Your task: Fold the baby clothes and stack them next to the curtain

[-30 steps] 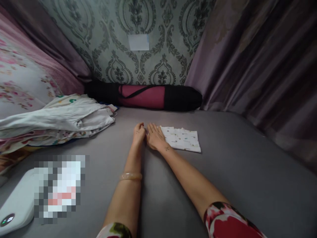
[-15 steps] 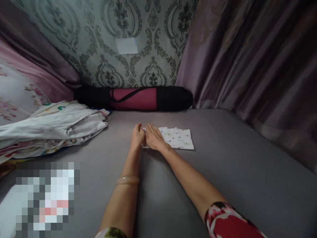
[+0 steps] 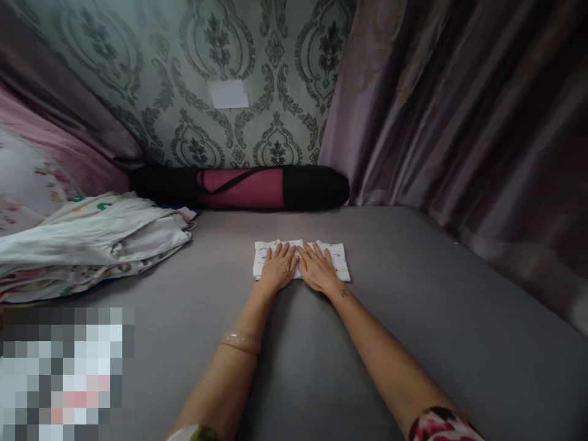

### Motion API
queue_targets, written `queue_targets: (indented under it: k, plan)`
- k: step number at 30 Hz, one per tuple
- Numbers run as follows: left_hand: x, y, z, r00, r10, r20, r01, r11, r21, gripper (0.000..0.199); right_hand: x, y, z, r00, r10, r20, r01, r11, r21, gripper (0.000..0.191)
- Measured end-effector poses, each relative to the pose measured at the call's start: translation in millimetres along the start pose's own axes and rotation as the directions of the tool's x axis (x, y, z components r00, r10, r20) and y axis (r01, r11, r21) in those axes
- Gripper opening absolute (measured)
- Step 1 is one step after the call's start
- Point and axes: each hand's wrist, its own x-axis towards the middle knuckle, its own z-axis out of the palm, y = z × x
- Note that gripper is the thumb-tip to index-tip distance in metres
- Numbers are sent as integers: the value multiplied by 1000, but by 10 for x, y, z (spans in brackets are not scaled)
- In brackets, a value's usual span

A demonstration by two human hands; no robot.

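Note:
A folded white cloth [image 3: 340, 260] with a small scattered print lies flat on the grey bed sheet [image 3: 294, 343]. My left hand [image 3: 279, 266] rests palm down on its left half, fingers spread. Beside it, my right hand [image 3: 316, 264] lies flat over the middle and right part, fingers also apart. The two hands nearly meet at the cloth's centre and cover much of it. Whether the cloth is a garment I cannot tell.
Several white and printed clothes [image 3: 138, 236] lie in a heap on the left. A long black and pink bag [image 3: 248, 187] stretches along the patterned wall. Purple curtains [image 3: 390, 122] hang on the right. A pixelated patch hides the lower left.
My left hand has moved from the cloth's left edge onto its top and opened flat. My right hand has slid right toward the middle. The view has shifted slightly.

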Motion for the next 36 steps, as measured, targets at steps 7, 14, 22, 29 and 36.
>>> queue_targets:
  k: [7,14,22,29,36]
  plan:
    - [9,3,-31,999,-19,43,17,999,41,53,0,52,-22,1000,-2,10,2,999,33,53]
    - [57,-188,53,987,-158,-36,160,982,95,59,-35,206,-34,996,88,-23,-88,996,-5,56]
    - [79,-297,41,978,-200,-61,203,978,49,61,-5,347,-60,992,120,-45,-121,993,-7,56]
    - [79,-507,109,978,-207,-2,207,976,65,66,-22,529,-9,976,209,-65,-212,976,-52,57]
    - [55,-233,24,965,-192,-181,216,968,127,61,-15,385,-15,961,177,-212,-196,978,-72,55]
